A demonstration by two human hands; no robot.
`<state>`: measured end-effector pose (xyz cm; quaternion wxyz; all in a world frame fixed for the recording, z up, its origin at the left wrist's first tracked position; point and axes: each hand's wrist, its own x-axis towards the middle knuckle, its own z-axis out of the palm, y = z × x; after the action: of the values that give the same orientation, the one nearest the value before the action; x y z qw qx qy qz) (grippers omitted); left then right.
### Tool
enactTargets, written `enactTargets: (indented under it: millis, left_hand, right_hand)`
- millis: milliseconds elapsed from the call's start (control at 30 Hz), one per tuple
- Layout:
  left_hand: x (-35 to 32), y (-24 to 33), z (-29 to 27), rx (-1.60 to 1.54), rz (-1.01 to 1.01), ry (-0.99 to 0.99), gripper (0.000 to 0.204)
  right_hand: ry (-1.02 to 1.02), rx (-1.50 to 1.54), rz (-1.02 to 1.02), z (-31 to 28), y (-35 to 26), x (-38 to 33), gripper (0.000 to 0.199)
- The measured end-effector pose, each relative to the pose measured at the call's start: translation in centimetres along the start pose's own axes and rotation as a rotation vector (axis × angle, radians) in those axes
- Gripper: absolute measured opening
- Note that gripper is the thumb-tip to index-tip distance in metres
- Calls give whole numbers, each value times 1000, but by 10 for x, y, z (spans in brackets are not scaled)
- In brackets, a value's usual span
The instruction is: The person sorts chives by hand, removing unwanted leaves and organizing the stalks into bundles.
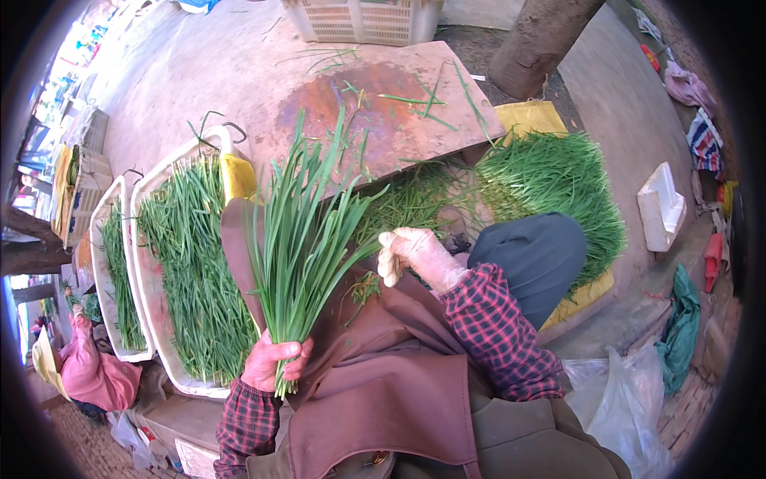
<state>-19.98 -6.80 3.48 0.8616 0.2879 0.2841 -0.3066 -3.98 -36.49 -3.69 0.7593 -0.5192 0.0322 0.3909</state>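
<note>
My left hand (pixel 275 361) is closed round the pale stem ends of a bunch of garlic chives (pixel 307 231). The long green leaves fan upward from it, in front of the brown apron (pixel 383 399) over my lap. To the right of the bunch, my right hand (pixel 415 254) is raised with its fingers curled in, apart from the leaves. Pale coverings show on those fingers, and whatever they may hold is hidden. A few limp scraps of leaf (pixel 365 289) lie on the apron below that hand.
On the left stand a large white tub (pixel 144 263) and a narrower one (pixel 105 215), both with chives. A low board (pixel 351 84) with scattered leaves lies ahead, near a tree trunk (pixel 538 44) and a crate (pixel 359 20). Chives are heaped (pixel 558 199) beyond my knee. Someone in pink (pixel 96 367) sits at left.
</note>
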Motion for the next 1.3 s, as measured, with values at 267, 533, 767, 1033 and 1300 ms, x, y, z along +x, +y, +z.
enactTargets:
  millis: [267,533,767,1033,1300]
  left_hand:
    - [-4,5,2,77,9,80,43]
    - [0,13,16,94,-2,79,45]
    - [0,8,13,128,-20,40,41]
    - [-7,6,1,52,8,57,45]
    - [28,42,76,516,260,209,43]
  right_hand:
    - [317,351,-262,-27,-26,-6,17]
    - [283,127,-19,-21,7,-12,40]
    - [170,172,-120,12,4,1,24]
    - [267,125,-188,-17,-25,-21,33]
    - [23,-206,-41,42,38,-19,66]
